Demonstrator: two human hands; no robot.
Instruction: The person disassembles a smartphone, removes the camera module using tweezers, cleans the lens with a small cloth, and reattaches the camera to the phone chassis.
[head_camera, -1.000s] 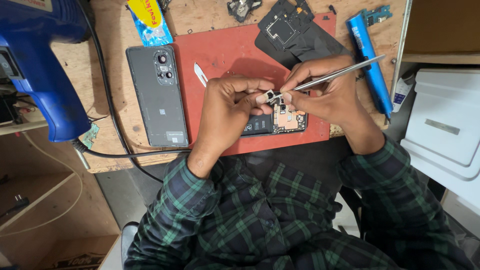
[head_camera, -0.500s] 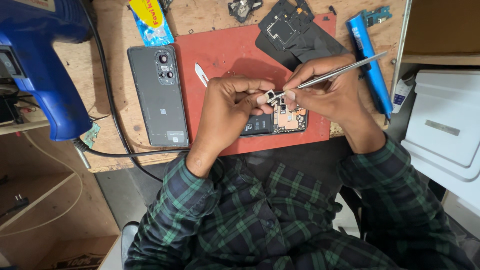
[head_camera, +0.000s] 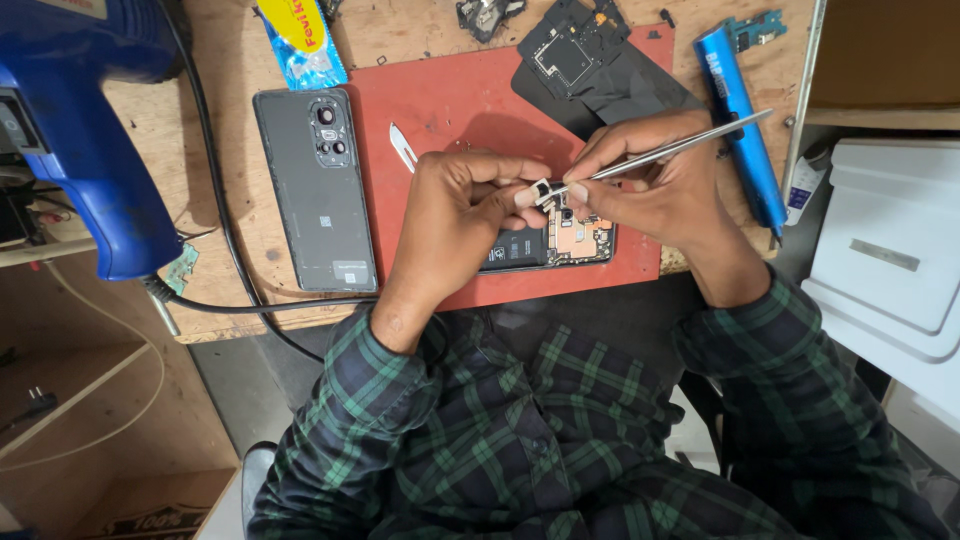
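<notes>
An opened phone (head_camera: 560, 243) lies on a red work mat (head_camera: 450, 110), its battery and circuit board showing. My left hand (head_camera: 462, 215) rests over the phone and pinches a small black-and-white part (head_camera: 541, 192) between thumb and forefinger. My right hand (head_camera: 650, 190) grips metal tweezers (head_camera: 665, 152), whose tips touch that small part just above the phone's board.
A grey phone back cover (head_camera: 315, 190) lies left of the mat. A blue heat gun (head_camera: 75, 130) with its black cable sits at the far left. Nearby: a white pry tool (head_camera: 402, 147), black inner covers (head_camera: 590, 60), a blue screwdriver (head_camera: 738, 115), a glue packet (head_camera: 298, 40), a white box (head_camera: 890, 240).
Both hands stay over the phone; the small part and the tweezer tips have shifted only slightly between my fingers.
</notes>
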